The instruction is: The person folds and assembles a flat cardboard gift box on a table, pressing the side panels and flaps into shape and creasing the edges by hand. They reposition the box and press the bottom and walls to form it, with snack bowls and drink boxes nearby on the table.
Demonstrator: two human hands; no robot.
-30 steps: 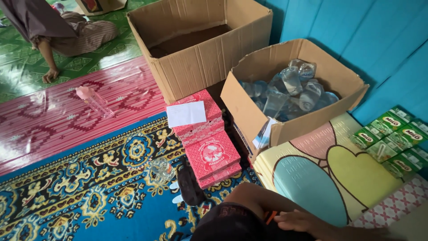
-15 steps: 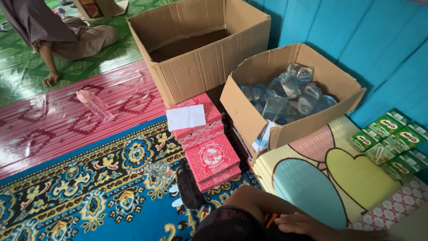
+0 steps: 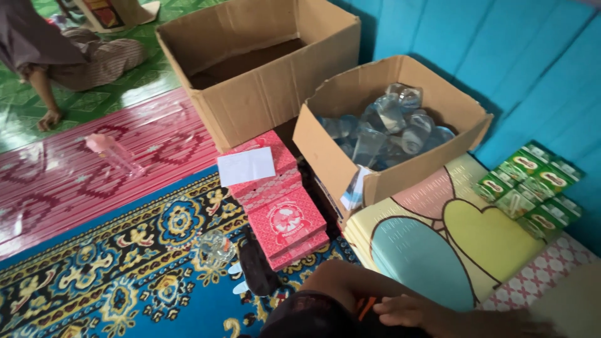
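Head view, right hand [image 3: 407, 311] touching orange thing [image 3: 366, 308]

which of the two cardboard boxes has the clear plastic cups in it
The smaller cardboard box, the one against the blue wall beside the heart-patterned mat. The bigger box behind it shows only a bare bottom.

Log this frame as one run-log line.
hand: on knee, by orange item | left: not in view | near: heart mat, red boxes | cups in box | other person far left
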